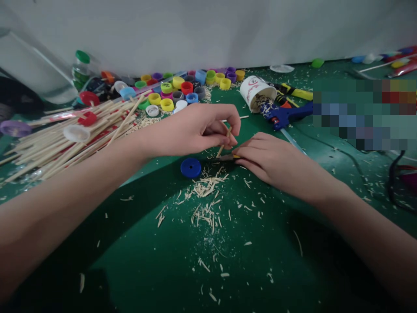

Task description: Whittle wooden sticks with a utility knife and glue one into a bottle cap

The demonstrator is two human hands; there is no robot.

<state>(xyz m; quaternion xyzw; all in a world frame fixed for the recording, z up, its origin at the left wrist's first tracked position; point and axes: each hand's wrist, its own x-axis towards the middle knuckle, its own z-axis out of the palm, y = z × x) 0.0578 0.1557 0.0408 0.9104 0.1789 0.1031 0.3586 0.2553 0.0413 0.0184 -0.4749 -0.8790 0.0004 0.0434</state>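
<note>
My left hand (pixel 198 128) pinches a short wooden stick (pixel 224 141) and holds it slanted down toward the green mat. My right hand (pixel 270 158) is closed round a small tool with a yellow part (pixel 235 156), whose dark tip meets the lower end of the stick. A blue bottle cap (pixel 190 168) lies flat on the mat just left of the two hands. Pale wood shavings (pixel 208 187) are scattered below the stick.
A heap of long wooden sticks (pixel 65 134) lies at the left, some with caps on them. Several coloured bottle caps (pixel 182 89) sit at the back. A tipped paper cup (pixel 256 91), a blue glue gun (pixel 286 114) and a green-capped bottle (pixel 81 67) are nearby.
</note>
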